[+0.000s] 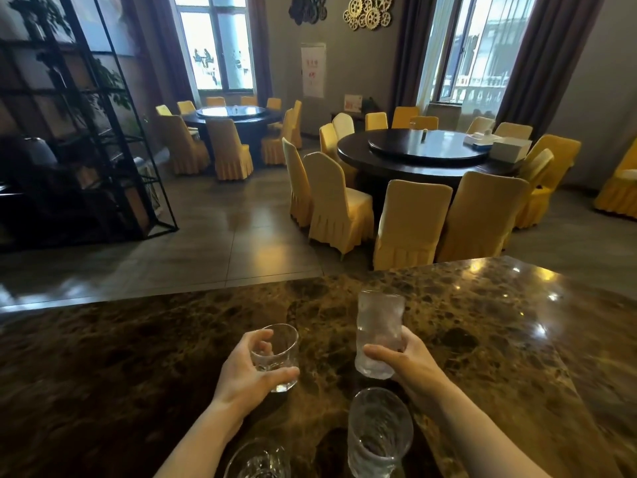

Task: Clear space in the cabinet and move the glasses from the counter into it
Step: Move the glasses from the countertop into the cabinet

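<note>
Brown mottled marble counter (482,322); yellow chair covers (410,222).

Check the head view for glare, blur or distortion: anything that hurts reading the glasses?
Head view: windows blown out; bright glare spots on the counter; wide-angle bending at the edges; the short glass and tall glass stay readable; the two nearest glasses look soft.

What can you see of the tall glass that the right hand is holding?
The tall glass is clear, with a rippled, frosted-looking wall, and looks empty. It stands roughly upright, leaning a little, over the dark marble counter; whether its base touches the counter cannot be told. The right hand grips its lower half, thumb across the front. Nothing else touches it.
</note>
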A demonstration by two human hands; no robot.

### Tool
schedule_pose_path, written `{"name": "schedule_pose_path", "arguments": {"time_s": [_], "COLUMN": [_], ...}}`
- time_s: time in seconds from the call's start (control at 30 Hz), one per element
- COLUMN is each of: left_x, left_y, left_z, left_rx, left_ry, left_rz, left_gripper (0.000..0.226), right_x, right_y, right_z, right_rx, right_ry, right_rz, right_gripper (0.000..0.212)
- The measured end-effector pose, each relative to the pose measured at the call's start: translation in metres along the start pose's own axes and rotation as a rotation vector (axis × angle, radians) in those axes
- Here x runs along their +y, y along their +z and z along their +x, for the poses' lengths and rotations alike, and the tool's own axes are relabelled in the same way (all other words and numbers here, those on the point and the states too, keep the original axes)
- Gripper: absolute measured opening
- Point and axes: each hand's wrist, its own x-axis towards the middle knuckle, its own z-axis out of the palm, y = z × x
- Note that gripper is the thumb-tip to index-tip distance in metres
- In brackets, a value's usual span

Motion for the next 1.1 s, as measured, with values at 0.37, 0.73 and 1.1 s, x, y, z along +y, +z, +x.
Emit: {"name": "schedule_pose_path", "arguments": {"time_s": [0.37,0.73,1.1], "left_x": [0.003,0.001,0.002], "left_y": [0.016,0.028,0.016], "left_z": [0.009,0.014,0.003], "left_rx": [0.021,-0.012,-0.091], "left_ry": [0.125,0.130,0.066], "left_rz": [0.355,0.458,0.435], "left_gripper": [0.094,0.091,0.120], "right_x": [0.016,0.021,-0.009], "right_y": [0.004,-0.001,-0.014], "right_z": [0.008,0.009,-0.010], "right_rx": [0.078,0.114,0.061], "right_ry": [-0.175,-0.139,0.053], "right_rz": [-0.406,-0.422,-0.472], "right_gripper": [0.087,0.079,0.096]}}
